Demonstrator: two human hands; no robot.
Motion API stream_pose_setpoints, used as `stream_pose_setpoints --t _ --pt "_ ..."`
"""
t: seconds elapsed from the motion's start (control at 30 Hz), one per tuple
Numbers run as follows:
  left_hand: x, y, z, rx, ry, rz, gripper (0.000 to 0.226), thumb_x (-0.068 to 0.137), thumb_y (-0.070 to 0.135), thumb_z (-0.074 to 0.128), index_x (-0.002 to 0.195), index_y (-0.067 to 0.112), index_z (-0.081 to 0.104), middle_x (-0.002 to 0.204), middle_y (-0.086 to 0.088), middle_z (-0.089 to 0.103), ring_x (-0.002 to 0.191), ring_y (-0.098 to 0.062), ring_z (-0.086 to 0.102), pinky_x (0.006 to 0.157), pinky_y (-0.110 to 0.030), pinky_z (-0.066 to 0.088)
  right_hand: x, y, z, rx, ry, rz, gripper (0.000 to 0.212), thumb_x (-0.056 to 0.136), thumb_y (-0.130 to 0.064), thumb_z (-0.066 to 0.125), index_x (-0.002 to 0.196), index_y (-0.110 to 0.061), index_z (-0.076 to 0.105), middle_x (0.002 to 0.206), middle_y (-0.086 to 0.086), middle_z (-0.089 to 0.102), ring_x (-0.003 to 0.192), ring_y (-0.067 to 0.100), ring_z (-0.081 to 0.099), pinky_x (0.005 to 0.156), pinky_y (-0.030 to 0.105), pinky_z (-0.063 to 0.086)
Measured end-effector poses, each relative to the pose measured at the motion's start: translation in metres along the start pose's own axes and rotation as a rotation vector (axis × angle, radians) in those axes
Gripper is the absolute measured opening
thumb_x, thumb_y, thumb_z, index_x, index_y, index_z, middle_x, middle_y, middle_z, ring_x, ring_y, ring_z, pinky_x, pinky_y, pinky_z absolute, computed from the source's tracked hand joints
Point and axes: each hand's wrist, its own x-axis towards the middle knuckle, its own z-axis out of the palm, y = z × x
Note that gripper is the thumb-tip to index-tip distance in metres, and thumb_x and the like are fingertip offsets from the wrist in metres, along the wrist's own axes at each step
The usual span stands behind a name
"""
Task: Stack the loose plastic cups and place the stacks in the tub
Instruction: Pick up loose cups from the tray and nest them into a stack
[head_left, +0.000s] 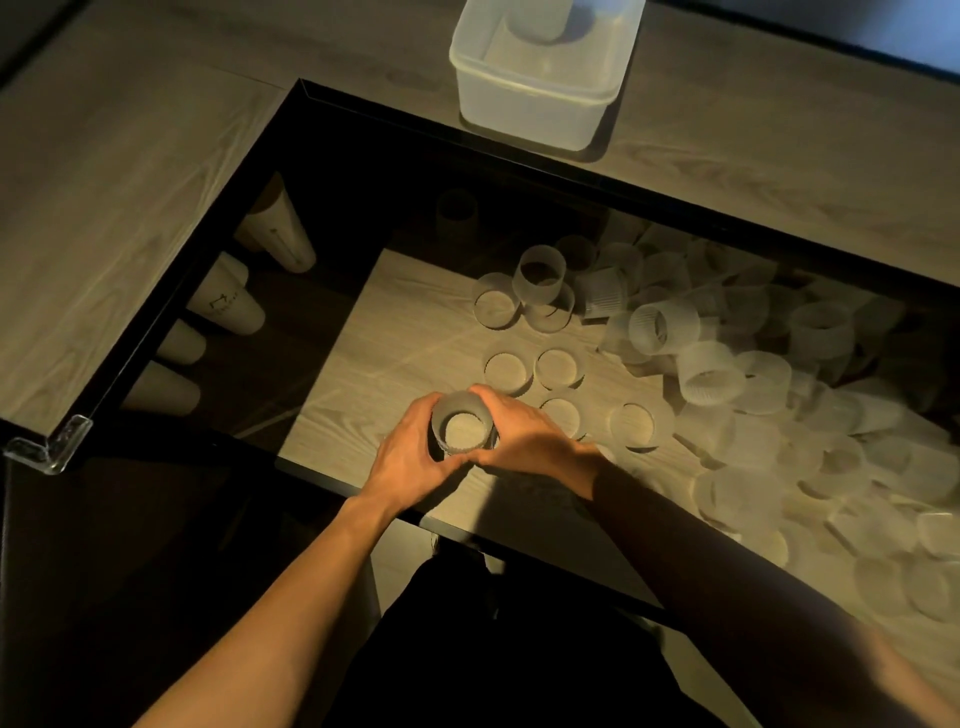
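Forearms out over counter (389, 322). Left hand (410, 452) and right hand (530, 436) both curl round cup stack (461, 423), near centre. Stacking step, I'd say. Loose cups (727, 374) heaped right. Next: seat squarely, add more, then long reach to tub (530, 114), far.

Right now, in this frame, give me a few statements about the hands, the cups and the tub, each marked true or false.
1. The left hand and right hand grip the same cup. True.
2. The tub holds nothing. False: a pale cup-like shape sits inside it.
3. The pile of loose cups lies on the person's right. True.
4. Every loose cup stands upright. False: several lie on their sides.
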Motion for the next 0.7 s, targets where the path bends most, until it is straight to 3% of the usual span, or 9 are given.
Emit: stream_pose_setpoints --t 0.1,0.2,0.37,0.47,0.7 --pt "0.003 -0.009 0.004 0.000 -0.071 -0.042 0.091 0.068 0.044 0.088 0.142 0.030 0.035 0.142 0.007 0.048 0.127 -0.013 0.051 0.106 -0.036 0.046 0.002 0.000 0.008 -0.103 -0.011 -0.003 0.092 0.082 -0.030 0.081 0.154 -0.022 0.024 0.147 0.005 0.049 0.135 0.024 0.046 0.114 0.037 0.034" --pt "0.006 -0.008 0.001 -0.042 -0.079 -0.077 0.091 0.064 0.056 0.085 0.138 0.036 0.037 0.131 0.015 0.055 0.120 -0.009 0.055 0.100 -0.031 0.049 0.003 -0.002 0.012 -0.133 0.055 -0.060 0.092 0.080 -0.026 0.082 0.154 -0.014 0.029 0.147 0.007 0.050 0.136 0.024 0.046 0.115 0.033 0.028" --pt "0.018 0.008 -0.022 0.010 0.015 0.064 0.087 0.072 0.041 0.084 0.144 0.025 0.038 0.137 0.003 0.055 0.124 -0.013 0.053 0.103 -0.035 0.048 0.003 -0.012 -0.012 -0.011 0.192 -0.090 0.090 0.078 -0.027 0.078 0.154 -0.022 0.030 0.148 0.002 0.046 0.134 0.018 0.044 0.111 0.030 0.035" --pt "0.032 0.025 -0.034 0.028 0.045 0.156 0.087 0.071 0.043 0.080 0.144 0.023 0.037 0.137 0.000 0.056 0.122 -0.016 0.055 0.102 -0.040 0.050 0.001 -0.015 -0.036 0.020 0.226 -0.098 0.091 0.078 -0.035 0.076 0.154 -0.027 0.027 0.148 0.002 0.045 0.133 0.019 0.044 0.108 0.036 0.042" --pt "0.074 0.069 -0.031 0.039 -0.035 0.238 0.087 0.075 0.039 0.084 0.146 0.029 0.034 0.139 0.004 0.055 0.122 -0.009 0.053 0.101 -0.026 0.044 -0.006 0.004 -0.078 0.035 0.324 0.019 0.099 0.078 -0.038 0.081 0.156 -0.031 0.021 0.156 0.002 0.039 0.143 0.023 0.038 0.113 0.049 0.039"
